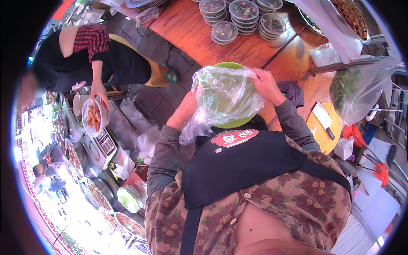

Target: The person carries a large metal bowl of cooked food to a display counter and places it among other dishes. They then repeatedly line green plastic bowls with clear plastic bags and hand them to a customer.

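Observation:
My left hand (185,110) grips one side of a clear plastic bag (223,92). The opposite upper edge of that bag is in my right hand (267,85). Behind and under the thin film is a green round basin or plate (240,122), whose rim shows at top and bottom. Whether the film wraps around it or only lies over it, I cannot tell. Both hands are in front of my black apron (242,165). Just past my right wrist lies a dark purple cloth (291,93) on the wooden table (181,28).
Stacked lidded plastic tubs (244,11) stand at the table's far side. A cleaver (322,114) rests on a round yellow board (318,134) at right. To the left, a co-worker's hand (99,91) holds a clear tub of food (94,116) near a scale (105,143) and several food bowls (98,194).

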`<state>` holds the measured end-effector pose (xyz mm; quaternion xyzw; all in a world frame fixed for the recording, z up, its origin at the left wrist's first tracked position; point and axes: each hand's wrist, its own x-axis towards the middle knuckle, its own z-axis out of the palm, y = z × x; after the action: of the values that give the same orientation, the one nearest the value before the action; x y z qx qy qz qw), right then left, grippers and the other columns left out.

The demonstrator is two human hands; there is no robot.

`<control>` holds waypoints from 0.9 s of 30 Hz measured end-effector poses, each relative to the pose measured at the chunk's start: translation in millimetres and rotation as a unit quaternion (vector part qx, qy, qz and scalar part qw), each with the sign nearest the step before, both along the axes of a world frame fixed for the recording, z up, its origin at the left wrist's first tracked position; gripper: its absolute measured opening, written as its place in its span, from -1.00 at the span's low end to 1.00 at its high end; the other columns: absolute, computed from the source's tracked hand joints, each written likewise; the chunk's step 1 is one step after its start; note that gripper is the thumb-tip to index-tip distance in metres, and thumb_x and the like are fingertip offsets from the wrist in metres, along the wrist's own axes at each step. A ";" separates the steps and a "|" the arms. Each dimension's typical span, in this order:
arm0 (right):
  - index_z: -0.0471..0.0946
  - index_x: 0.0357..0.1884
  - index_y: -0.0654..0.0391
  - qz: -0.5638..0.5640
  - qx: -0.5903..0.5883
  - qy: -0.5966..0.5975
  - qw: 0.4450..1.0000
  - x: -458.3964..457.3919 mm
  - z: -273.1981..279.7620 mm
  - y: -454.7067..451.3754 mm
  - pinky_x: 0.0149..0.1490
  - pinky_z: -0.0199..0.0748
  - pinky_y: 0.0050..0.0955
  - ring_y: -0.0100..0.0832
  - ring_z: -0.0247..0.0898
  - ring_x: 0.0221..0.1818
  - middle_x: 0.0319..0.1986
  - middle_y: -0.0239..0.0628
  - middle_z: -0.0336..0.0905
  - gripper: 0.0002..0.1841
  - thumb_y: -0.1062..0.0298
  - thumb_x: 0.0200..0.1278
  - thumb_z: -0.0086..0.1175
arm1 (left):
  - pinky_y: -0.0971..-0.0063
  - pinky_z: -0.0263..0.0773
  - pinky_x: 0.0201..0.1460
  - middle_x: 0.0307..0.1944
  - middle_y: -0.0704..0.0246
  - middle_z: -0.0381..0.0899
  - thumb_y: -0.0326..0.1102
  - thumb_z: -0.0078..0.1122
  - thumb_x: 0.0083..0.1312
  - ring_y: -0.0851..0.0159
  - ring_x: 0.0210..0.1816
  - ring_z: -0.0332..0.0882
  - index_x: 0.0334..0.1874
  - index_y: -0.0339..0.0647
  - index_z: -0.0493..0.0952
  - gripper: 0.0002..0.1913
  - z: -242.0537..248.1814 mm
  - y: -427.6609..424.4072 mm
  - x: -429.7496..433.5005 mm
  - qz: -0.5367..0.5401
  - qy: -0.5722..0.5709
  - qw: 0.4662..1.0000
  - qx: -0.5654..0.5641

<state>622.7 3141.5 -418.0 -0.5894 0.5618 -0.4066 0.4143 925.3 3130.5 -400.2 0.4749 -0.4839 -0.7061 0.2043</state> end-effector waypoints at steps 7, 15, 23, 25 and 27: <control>0.61 -0.14 0.28 0.005 0.098 -0.081 0.992 -23.7 4.7 -52.8 -0.21 0.45 -0.48 -0.58 0.51 -0.30 -0.38 -0.32 0.65 -0.78 0.37 0.28 0.08 | 0.53 0.35 0.09 0.03 0.39 0.52 -0.03 -0.13 0.51 0.47 0.01 0.41 0.24 -0.38 0.38 -0.49 1.7 -3.1 -24.2 -0.028 0.042 0.997 -0.051; 0.59 -0.05 0.23 0.076 0.353 -0.211 0.908 -49.5 -3.2 9.5 -0.52 0.21 -0.72 -0.73 0.35 -0.58 -0.41 -0.44 0.61 -0.74 0.52 0.24 0.02 | 0.46 0.34 0.16 0.13 0.32 0.47 0.10 -0.22 0.51 0.36 0.08 0.42 0.31 -0.36 0.30 -0.39 -4.7 -6.9 -28.0 0.166 0.081 0.982 0.044; 0.47 -0.12 0.24 0.153 0.375 -0.378 0.833 -37.7 -43.6 27.2 -0.56 0.17 -0.68 -0.66 0.27 -0.63 -0.51 -0.45 0.42 -0.84 0.46 0.31 -0.06 | 0.26 0.35 0.27 0.25 0.17 0.42 0.16 -0.19 0.46 0.11 0.20 0.44 0.39 -0.15 0.25 -0.37 -25.3 -0.5 -62.9 0.182 0.426 0.826 0.322; 0.46 -0.10 0.24 0.054 0.380 -0.386 0.839 -46.7 -61.4 13.0 -0.54 0.21 -0.66 -0.64 0.30 -0.61 -0.50 -0.43 0.42 -0.83 0.46 0.33 -0.08 | 0.25 0.30 0.33 0.25 0.15 0.41 0.23 -0.15 0.42 0.11 0.23 0.42 0.40 -0.16 0.23 -0.31 -31.7 3.3 -73.1 0.191 0.524 0.760 0.334; 0.47 -0.09 0.24 0.020 0.337 -0.546 0.767 -65.9 -66.2 -1.1 -0.49 0.33 -0.60 -0.56 0.37 -0.57 -0.46 -0.37 0.46 -0.81 0.43 0.38 -0.13 | 0.27 0.27 0.34 0.28 0.19 0.38 0.26 -0.16 0.40 0.14 0.24 0.40 0.40 -0.12 0.24 -0.31 -33.0 7.0 -78.5 0.201 0.329 0.907 0.171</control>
<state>556.8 3140.4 -484.2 -0.1013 0.3300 -0.4358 0.8312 846.8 3137.4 -433.2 0.3302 -0.1559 -0.8381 0.4052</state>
